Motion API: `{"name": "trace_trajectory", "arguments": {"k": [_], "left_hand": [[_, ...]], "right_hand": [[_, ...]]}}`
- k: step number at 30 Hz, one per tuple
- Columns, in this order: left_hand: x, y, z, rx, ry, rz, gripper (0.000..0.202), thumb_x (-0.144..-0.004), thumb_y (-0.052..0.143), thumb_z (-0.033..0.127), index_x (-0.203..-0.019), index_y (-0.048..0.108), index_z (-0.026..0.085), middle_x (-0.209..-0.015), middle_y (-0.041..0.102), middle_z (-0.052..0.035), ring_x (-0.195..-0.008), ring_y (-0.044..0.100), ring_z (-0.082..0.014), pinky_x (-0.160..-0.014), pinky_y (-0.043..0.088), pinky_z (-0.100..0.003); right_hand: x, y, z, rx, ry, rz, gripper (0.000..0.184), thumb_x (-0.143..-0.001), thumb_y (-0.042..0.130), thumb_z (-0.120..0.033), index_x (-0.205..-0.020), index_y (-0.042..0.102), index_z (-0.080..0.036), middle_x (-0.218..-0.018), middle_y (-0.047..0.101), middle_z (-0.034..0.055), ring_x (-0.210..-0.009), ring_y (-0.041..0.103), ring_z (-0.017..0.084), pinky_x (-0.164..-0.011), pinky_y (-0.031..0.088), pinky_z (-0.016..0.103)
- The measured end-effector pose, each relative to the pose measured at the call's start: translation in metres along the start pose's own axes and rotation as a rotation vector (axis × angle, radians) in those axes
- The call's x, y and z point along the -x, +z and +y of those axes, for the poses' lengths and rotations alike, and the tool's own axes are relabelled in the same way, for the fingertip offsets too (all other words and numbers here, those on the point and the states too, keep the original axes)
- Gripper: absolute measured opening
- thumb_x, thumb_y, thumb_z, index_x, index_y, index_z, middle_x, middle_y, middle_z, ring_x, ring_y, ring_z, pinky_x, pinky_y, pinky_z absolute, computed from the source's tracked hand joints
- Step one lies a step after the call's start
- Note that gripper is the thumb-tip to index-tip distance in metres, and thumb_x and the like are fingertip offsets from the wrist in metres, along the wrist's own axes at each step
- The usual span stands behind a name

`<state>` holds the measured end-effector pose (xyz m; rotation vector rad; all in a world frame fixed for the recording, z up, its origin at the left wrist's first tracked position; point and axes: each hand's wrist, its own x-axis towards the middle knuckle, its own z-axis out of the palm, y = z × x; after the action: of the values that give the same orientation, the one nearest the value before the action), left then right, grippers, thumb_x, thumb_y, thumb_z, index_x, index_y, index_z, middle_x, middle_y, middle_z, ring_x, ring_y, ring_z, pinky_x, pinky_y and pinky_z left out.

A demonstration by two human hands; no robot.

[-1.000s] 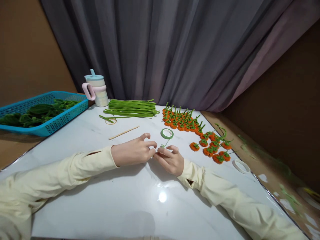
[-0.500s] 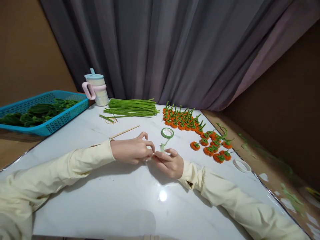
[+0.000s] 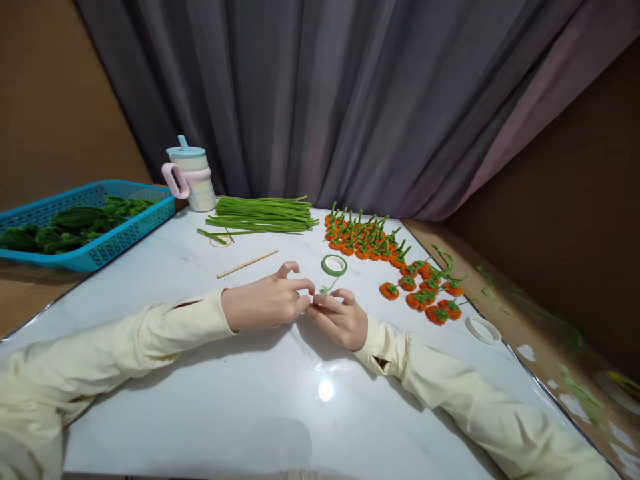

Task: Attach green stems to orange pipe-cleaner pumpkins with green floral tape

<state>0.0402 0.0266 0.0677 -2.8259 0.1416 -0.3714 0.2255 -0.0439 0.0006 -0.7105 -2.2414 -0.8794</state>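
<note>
Head view: with left hand [image 3: 270, 303] and right hand [image 3: 345, 323] curled close together near tape roll [image 3: 334, 273]; cannot tell grip in either.

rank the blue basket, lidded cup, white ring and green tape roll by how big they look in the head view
1. Blue basket
2. Lidded cup
3. White ring and green tape roll: unsure; the ring looks slightly larger but nearer.

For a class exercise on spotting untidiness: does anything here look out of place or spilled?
Yes: white scraps and green scraps lie strewn beyond the right edge of the table, looking like litter beside the tidy bundle of green stems.
</note>
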Motion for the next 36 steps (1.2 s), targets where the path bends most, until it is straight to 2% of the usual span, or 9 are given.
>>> {"name": "trace_trajectory", "arguments": {"k": [4,8,14,16,22,27,32,36], "left_hand": [[0.0016,0.0022,-0.0004,0.019,0.002,-0.047,0.021,-0.077,0.044,-0.003,-0.070,0.056,0.013,-0.074,0.066,-0.0071,-0.103,0.053,-0.0178,-0.103,0.018,-0.039],[0.0027,0.0032,-0.0029,0.010,0.016,-0.089,0.021,-0.075,0.044,-0.003,-0.069,0.055,0.014,-0.077,0.066,-0.0066,-0.105,0.052,-0.0176,-0.103,0.017,-0.041],[0.0026,0.0011,-0.0038,-0.027,0.009,-0.067,0.017,-0.088,0.043,0.009,-0.079,0.056,0.014,-0.085,0.065,-0.0081,-0.105,0.051,-0.0177,-0.103,0.018,-0.045],[0.0013,0.0012,-0.0024,-0.062,0.018,-0.055,0.019,-0.088,0.041,0.007,-0.079,0.056,0.014,-0.084,0.065,-0.0082,-0.100,0.053,-0.0161,-0.103,0.019,-0.043],[0.0001,0.0030,0.0010,-0.145,0.064,-0.028,0.027,-0.084,0.037,-0.001,-0.072,0.057,0.012,-0.072,0.062,-0.0068,-0.088,0.054,-0.0160,-0.102,0.020,-0.042],[0.0031,0.0012,-0.0017,-0.057,0.095,-0.081,0.022,-0.078,0.043,-0.002,-0.069,0.056,0.013,-0.069,0.061,-0.0051,-0.092,0.053,-0.0189,-0.100,0.019,-0.047],[0.0032,-0.0035,-0.0044,0.049,0.086,-0.132,0.021,-0.071,0.044,-0.003,-0.068,0.054,0.015,-0.066,0.061,-0.0035,-0.092,0.054,-0.0191,-0.099,0.018,-0.047],[0.0027,-0.0061,-0.0054,0.134,0.054,-0.171,0.021,-0.065,0.044,-0.003,-0.069,0.052,0.015,-0.069,0.062,-0.0029,-0.094,0.054,-0.0189,-0.099,0.017,-0.047]], "right_hand": [[-0.0001,-0.0004,0.0004,0.027,-0.028,-0.028,0.020,-0.086,0.043,-0.004,-0.087,0.062,-0.012,-0.076,0.067,0.0052,-0.094,0.057,0.015,-0.078,0.035,0.033],[-0.0006,-0.0003,0.0009,0.042,-0.047,-0.021,0.023,-0.087,0.041,-0.004,-0.084,0.062,-0.013,-0.078,0.067,0.0048,-0.094,0.055,0.014,-0.078,0.035,0.032],[-0.0009,-0.0003,0.0013,-0.002,-0.018,0.005,0.023,-0.087,0.040,-0.002,-0.083,0.062,-0.009,-0.078,0.066,0.0069,-0.093,0.055,0.015,-0.076,0.035,0.031],[-0.0013,-0.0007,0.0013,-0.005,-0.016,0.009,0.022,-0.086,0.041,-0.002,-0.084,0.062,-0.008,-0.078,0.066,0.0073,-0.092,0.055,0.015,-0.076,0.035,0.031],[-0.0038,-0.0021,0.0017,0.041,-0.055,0.018,0.024,-0.086,0.040,-0.002,-0.079,0.063,-0.009,-0.079,0.066,0.0076,-0.093,0.053,0.016,-0.076,0.035,0.031],[-0.0025,-0.0042,0.0006,0.110,-0.133,-0.019,0.025,-0.083,0.041,-0.003,-0.074,0.063,-0.012,-0.087,0.066,0.0069,-0.100,0.050,0.016,-0.075,0.034,0.030],[-0.0001,-0.0060,-0.0011,0.129,-0.151,-0.079,0.026,-0.084,0.039,-0.004,-0.076,0.063,-0.012,-0.091,0.066,0.0065,-0.104,0.048,0.016,-0.074,0.034,0.030],[-0.0006,-0.0053,-0.0005,0.120,-0.131,-0.057,0.024,-0.085,0.041,-0.005,-0.077,0.062,-0.014,-0.091,0.066,0.0054,-0.102,0.049,0.015,-0.075,0.034,0.030]]}}
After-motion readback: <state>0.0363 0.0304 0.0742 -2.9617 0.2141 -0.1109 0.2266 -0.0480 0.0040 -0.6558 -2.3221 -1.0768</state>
